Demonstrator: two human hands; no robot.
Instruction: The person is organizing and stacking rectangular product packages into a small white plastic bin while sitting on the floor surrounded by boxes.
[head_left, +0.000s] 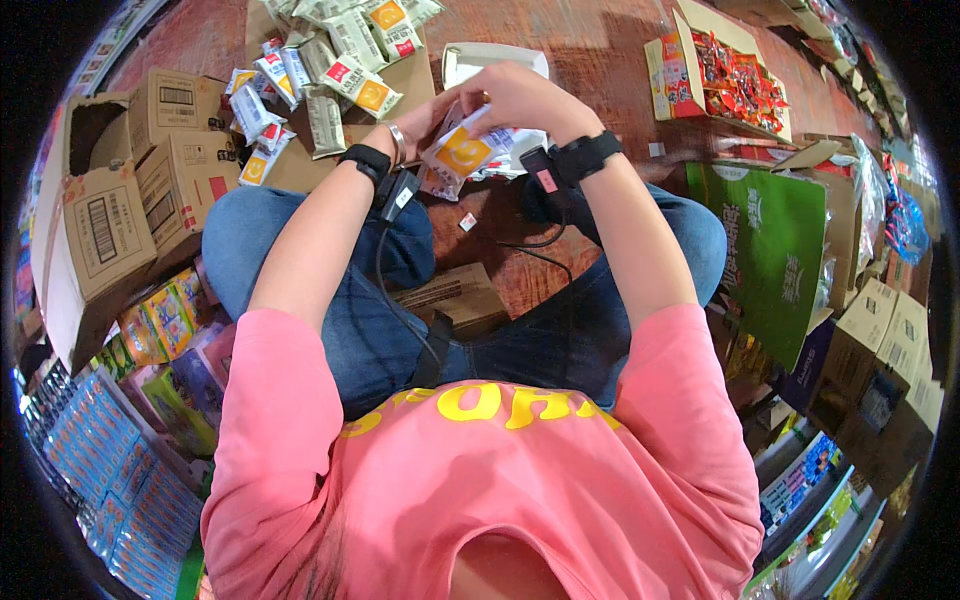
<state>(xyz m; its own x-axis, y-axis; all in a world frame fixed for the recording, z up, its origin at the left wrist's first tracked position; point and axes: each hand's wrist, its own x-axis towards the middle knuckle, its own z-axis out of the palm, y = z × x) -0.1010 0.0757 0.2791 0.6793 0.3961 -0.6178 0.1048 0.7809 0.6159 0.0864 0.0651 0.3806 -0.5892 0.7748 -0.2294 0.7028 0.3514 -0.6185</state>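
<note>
Between my two hands are white snack packets (463, 150) with an orange-yellow patch. My right hand (517, 101) bends over them from above, its fingertips against the top packet. My left hand (426, 124) is at their left side, partly covered by the right hand and the packets. Just beyond the hands stands an open white carton (495, 64), its near part hidden by my right hand. More white packets lie under and right of the held ones. To the left, a pile of wrapped snack packets (352, 45) lies on flat cardboard (289, 171).
Brown cardboard boxes (105, 232) stand at the left. An open box of red-wrapped packets (739, 82) is at the upper right, above a green panel (772, 247). A small carton (457, 296) lies between my legs. Cables (382, 262) hang from my wrists.
</note>
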